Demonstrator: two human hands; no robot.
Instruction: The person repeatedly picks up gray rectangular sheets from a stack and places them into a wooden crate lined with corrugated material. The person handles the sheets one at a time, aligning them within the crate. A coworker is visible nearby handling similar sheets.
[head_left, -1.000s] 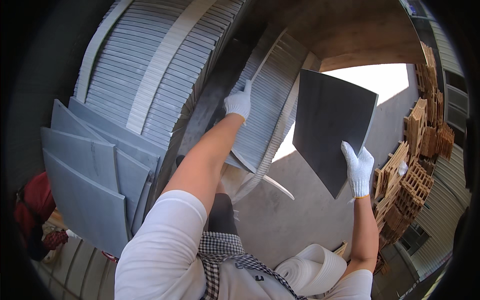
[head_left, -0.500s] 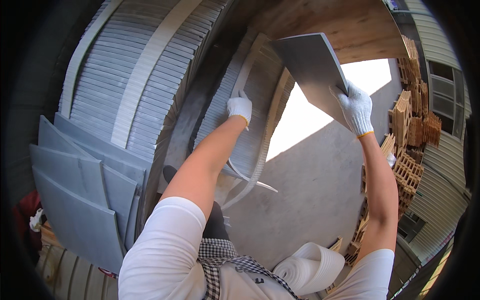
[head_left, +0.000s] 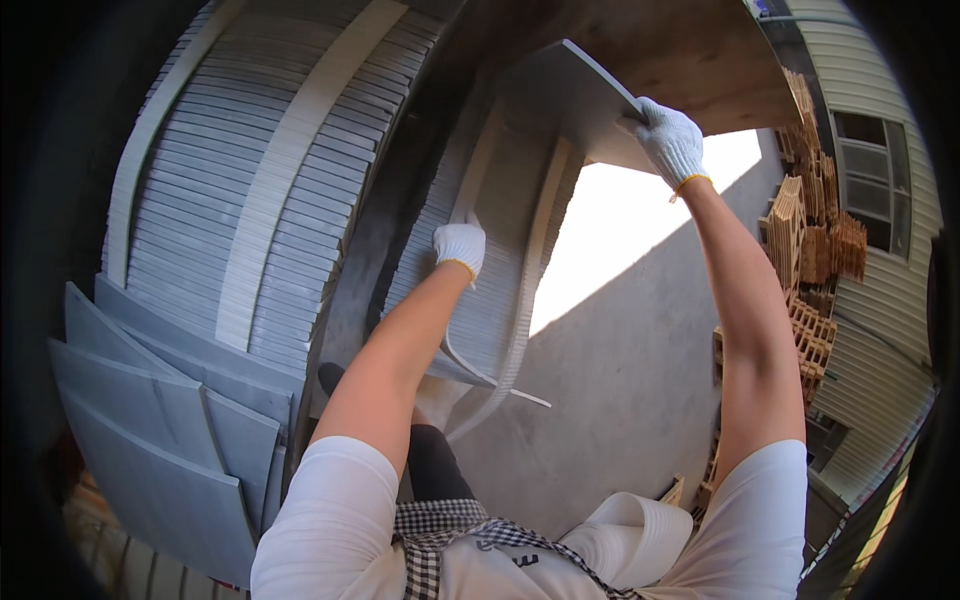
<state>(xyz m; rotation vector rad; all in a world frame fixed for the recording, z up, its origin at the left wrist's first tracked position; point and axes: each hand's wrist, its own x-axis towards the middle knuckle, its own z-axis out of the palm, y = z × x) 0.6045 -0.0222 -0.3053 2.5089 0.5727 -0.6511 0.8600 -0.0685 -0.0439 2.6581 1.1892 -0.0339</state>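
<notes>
My right hand [head_left: 668,140], in a white knitted glove, is closed on the edge of a thin grey slab [head_left: 570,95]. The slab hangs tilted above the far end of a row of grey slabs [head_left: 405,275] standing on edge, and its far part is in shadow. My left hand [head_left: 460,248], gloved alike, is closed at a pale foam strip [head_left: 480,165] that runs along the top of that row; its fingertips are hidden. Another foam strip [head_left: 540,240] lies along the row's right side, its near end curling down loose.
At left stands a larger strapped stack of slabs [head_left: 300,210], with several loose slabs [head_left: 150,440] leaning before it. A wooden panel [head_left: 690,70] rises beyond the row. Wooden pallets [head_left: 785,225] line the right wall. A white foam roll [head_left: 630,540] lies near me on the concrete floor [head_left: 590,400].
My right hand has carried the slab farther away and slightly left, tipping it flatter over the far end of the row. My left hand stays at the foam strip. The view has shifted slightly.
</notes>
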